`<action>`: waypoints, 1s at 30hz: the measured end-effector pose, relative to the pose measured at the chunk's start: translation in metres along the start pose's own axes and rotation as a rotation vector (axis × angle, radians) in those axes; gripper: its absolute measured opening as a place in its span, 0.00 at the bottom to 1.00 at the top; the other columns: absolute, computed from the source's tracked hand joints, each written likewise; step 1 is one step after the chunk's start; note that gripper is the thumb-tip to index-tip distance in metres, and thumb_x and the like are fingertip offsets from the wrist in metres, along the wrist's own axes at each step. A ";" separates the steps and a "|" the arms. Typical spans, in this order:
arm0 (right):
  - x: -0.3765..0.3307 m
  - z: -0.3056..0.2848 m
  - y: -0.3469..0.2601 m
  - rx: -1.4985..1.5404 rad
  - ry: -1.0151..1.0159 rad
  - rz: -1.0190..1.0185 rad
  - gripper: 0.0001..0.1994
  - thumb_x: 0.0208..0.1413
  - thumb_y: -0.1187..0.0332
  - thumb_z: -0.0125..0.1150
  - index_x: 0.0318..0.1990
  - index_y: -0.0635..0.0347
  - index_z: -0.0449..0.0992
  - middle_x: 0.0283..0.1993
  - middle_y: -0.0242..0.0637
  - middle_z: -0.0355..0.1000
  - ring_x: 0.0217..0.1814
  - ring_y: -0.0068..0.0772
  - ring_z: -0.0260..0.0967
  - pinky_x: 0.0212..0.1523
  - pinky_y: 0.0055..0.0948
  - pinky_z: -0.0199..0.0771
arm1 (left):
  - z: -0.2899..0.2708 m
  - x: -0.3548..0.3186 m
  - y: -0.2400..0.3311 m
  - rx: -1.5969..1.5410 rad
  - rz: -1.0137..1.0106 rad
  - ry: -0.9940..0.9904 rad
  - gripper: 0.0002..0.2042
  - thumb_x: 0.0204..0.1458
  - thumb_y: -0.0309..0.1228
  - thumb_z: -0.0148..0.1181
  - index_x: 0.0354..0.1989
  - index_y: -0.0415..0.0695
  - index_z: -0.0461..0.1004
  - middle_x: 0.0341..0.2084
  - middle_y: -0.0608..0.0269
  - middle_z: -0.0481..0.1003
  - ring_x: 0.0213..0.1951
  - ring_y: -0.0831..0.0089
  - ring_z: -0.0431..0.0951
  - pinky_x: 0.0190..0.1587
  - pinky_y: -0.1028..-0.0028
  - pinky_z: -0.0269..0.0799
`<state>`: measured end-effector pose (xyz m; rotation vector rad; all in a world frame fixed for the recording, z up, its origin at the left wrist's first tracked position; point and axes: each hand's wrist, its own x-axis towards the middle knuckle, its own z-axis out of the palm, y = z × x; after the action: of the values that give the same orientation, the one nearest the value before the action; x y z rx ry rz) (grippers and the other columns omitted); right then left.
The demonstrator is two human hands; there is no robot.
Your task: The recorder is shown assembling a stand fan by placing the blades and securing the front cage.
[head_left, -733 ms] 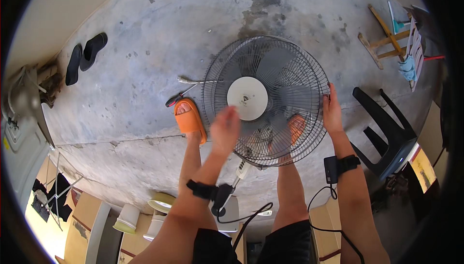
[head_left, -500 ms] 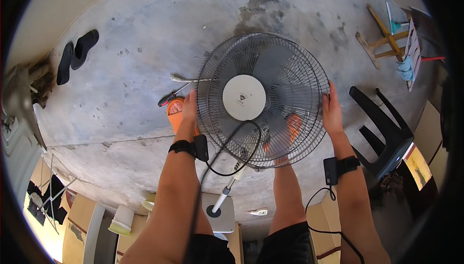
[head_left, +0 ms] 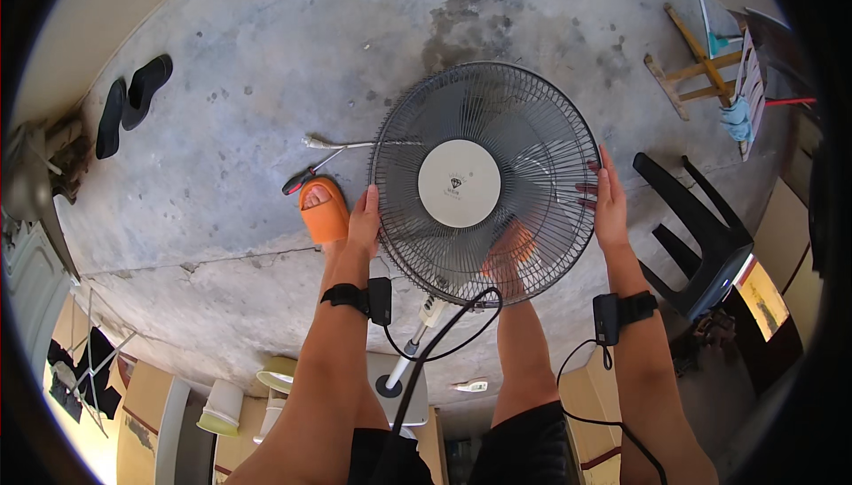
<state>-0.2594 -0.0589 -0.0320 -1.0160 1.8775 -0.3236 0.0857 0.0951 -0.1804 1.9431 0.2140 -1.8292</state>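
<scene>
At the person's twelve o'clock, the fan cage [head_left: 459, 183] encloses grey blades [head_left: 433, 126]; the left hand [head_left: 364, 223] grasps it near nine o'clock, the right hand [head_left: 611, 210] at three. I can't see inside the white bucket [head_left: 225, 399] toward eight.

Black shorts [head_left: 524, 449]; bright orange slipper [head_left: 324, 217]; black wrist straps [head_left: 342, 295] with little black boxes [head_left: 380, 300]; bendy black cords [head_left: 414, 387] too.
</scene>
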 end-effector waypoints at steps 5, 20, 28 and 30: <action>-0.001 -0.001 0.006 0.113 0.001 -0.009 0.22 0.65 0.59 0.36 0.64 0.53 0.57 0.55 0.36 0.66 0.43 0.23 0.66 0.36 0.19 0.69 | -0.006 0.019 -0.018 -0.080 0.085 -0.063 0.30 0.58 0.51 0.44 0.57 0.35 0.61 0.50 0.56 0.69 0.50 0.69 0.67 0.52 0.74 0.62; -0.001 -0.003 -0.005 0.252 -0.034 0.100 0.23 0.65 0.56 0.37 0.65 0.53 0.55 0.60 0.34 0.61 0.55 0.26 0.63 0.50 0.22 0.65 | 0.003 0.018 -0.013 0.012 0.111 0.013 0.29 0.59 0.50 0.42 0.54 0.32 0.63 0.45 0.55 0.71 0.45 0.68 0.71 0.49 0.71 0.68; -0.005 -0.001 0.005 0.294 0.017 0.059 0.24 0.64 0.54 0.39 0.64 0.54 0.57 0.58 0.36 0.62 0.53 0.26 0.61 0.51 0.24 0.63 | 0.009 0.008 -0.005 -0.147 0.046 -0.038 0.25 0.60 0.48 0.43 0.50 0.34 0.66 0.40 0.57 0.74 0.40 0.69 0.74 0.43 0.72 0.71; -0.008 0.002 0.000 0.279 0.017 0.054 0.24 0.64 0.55 0.39 0.64 0.55 0.57 0.58 0.37 0.62 0.54 0.27 0.61 0.52 0.25 0.62 | 0.002 0.012 -0.010 -0.123 0.055 -0.026 0.25 0.60 0.47 0.43 0.49 0.34 0.66 0.40 0.57 0.74 0.40 0.69 0.74 0.43 0.72 0.71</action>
<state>-0.2564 -0.0523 -0.0280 -0.7751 1.8105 -0.5464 0.0812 0.1003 -0.1943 1.8234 0.2554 -1.7621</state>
